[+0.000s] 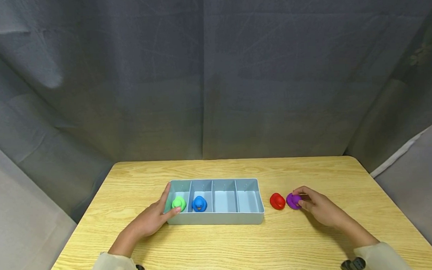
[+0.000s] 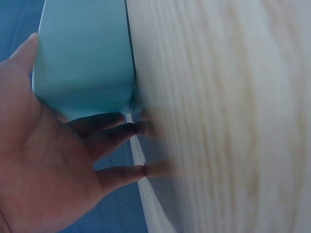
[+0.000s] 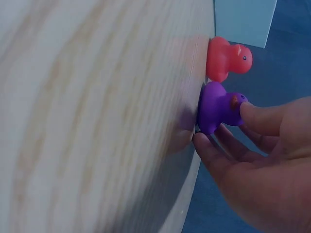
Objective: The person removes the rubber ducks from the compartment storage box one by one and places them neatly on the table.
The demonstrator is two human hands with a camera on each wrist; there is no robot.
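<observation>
Left hand [image 1: 152, 218] spans the left end of the box [image 1: 219, 219], fingers spread, forefinger at the far corner, thumb over the near rim; wrist view puts the other fingers, fairly straight, low along the end wall. Reads as a steadying hold, to stop a light box sliding. Right hand [image 1: 320, 209] pinches the purple duck [image 3: 211, 104] between thumb and fingers, thumb against the head, other fingers lower beside the body. The head is probably the handiest part to take, small and proud of the rounder base. Purple duck is right of the box, at desk level; cannot tell whether its base bears on the desk [image 1: 213, 250] or is just clear. Red duck [image 1: 277, 201] stands upright just beside it, between it and the box; contact between the two uncertain. Box: one row of four compartments, thin dividers. Leftmost holds the green duck [image 1: 178, 202], next one along the blue duck [image 1: 199, 204], one duck apiece, both upright. Left thumb tip overlaps the green duck in the head view; touching or not, cannot tell.
</observation>
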